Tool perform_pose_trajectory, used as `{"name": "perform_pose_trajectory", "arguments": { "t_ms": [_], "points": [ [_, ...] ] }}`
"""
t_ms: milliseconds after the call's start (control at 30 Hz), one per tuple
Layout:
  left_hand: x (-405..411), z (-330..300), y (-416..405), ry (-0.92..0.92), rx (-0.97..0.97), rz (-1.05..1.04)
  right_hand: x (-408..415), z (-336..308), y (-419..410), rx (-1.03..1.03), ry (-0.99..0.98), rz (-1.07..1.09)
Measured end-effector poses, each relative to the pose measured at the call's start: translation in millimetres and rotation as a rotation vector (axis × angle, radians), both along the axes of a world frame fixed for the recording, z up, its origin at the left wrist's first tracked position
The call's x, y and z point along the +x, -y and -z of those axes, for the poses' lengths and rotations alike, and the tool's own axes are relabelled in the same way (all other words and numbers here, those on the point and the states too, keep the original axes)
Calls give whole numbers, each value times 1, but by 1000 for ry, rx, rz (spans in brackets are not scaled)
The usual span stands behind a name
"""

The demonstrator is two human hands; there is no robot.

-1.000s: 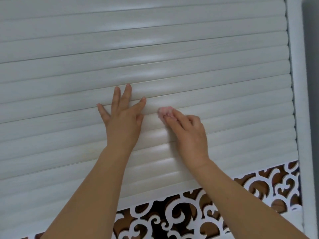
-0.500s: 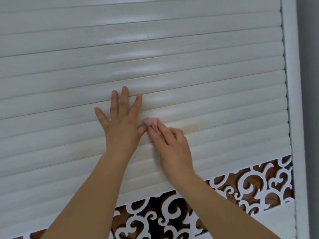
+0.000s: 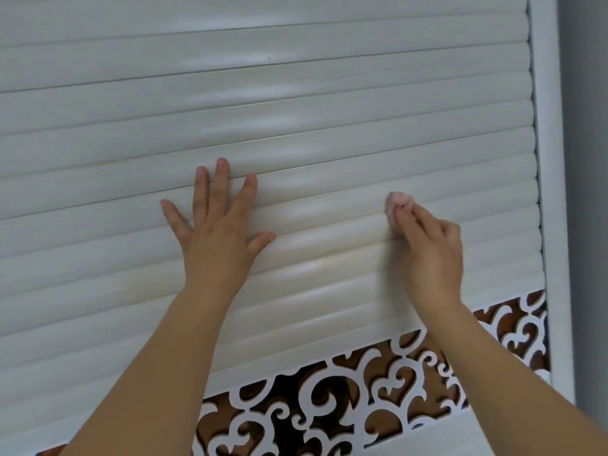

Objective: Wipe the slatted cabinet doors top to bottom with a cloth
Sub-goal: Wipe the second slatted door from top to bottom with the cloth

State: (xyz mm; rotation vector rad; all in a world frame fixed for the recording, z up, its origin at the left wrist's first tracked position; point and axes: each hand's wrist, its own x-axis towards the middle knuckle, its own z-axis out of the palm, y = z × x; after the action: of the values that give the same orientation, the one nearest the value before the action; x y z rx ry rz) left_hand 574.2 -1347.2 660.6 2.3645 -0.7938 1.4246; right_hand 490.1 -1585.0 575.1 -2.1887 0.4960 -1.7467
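Fingers spread, the left hand [image 3: 217,235] lies flat against the white slatted door [image 3: 329,103]. Right hand [image 3: 431,255] pinches a small pink cloth [image 3: 396,204] at its fingertips, pressing it on a slat near the door's right frame [image 3: 546,159], above the scrollwork panel [image 3: 378,390].

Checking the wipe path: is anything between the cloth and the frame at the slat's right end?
Nothing visible: the right hand presses the cloth on bare slat, clear to the frame.
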Motion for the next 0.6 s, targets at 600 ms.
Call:
{"name": "perform_pose_trajectory", "arguments": {
  "t_ms": [600],
  "points": [
    [-3, -1, 2, -31, -5, -26, 12, 10, -62, 254, 144, -92]
  ]
}}
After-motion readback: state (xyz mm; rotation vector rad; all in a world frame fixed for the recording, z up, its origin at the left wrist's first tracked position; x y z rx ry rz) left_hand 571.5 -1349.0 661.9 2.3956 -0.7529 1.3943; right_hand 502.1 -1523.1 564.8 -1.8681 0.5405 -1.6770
